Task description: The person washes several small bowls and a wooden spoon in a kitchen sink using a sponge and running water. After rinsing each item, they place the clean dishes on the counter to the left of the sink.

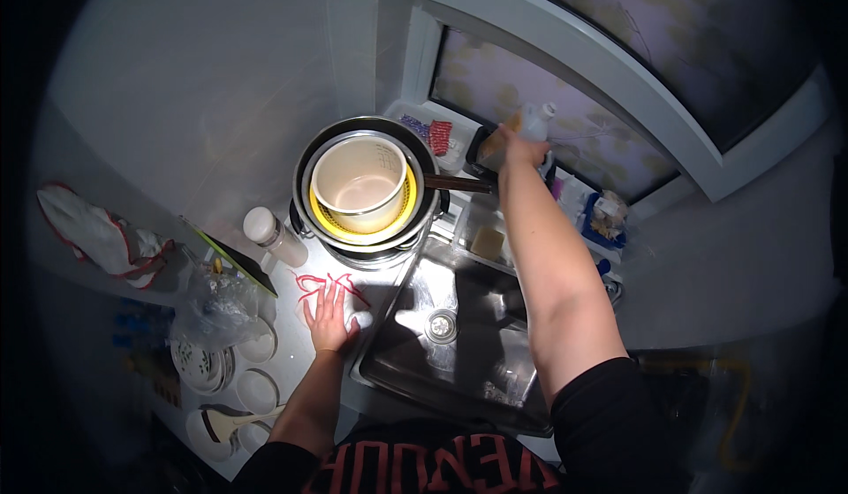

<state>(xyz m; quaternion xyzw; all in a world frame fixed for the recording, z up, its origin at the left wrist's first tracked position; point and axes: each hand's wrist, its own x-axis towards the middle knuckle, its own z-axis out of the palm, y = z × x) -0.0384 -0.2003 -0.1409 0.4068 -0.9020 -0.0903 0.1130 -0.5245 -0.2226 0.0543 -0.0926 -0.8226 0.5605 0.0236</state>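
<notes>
My left hand (329, 318) lies flat with spread fingers on a white cloth with red edging (348, 300), on the counter left of the stainless steel sink (457, 361). My right hand (523, 149) reaches to the window sill and has its fingers around a translucent plastic bottle (535, 120) with a white cap. Part of the bottle is hidden by the hand. A dark container (474, 152) stands just left of that hand. Ahead of the sink stands a stack of pots, with a yellow colander (413, 206) and a light inner pot (358, 176) on top.
A brown handle (457, 183) juts right from the pot stack. A white-capped jar (286, 245), a plastic bag (215, 302), bowls (257, 391) and a rice paddle (222, 425) are at left. Clear tub (472, 225) and blue basket (601, 225) line the window side. The window sash (596, 37) hangs overhead.
</notes>
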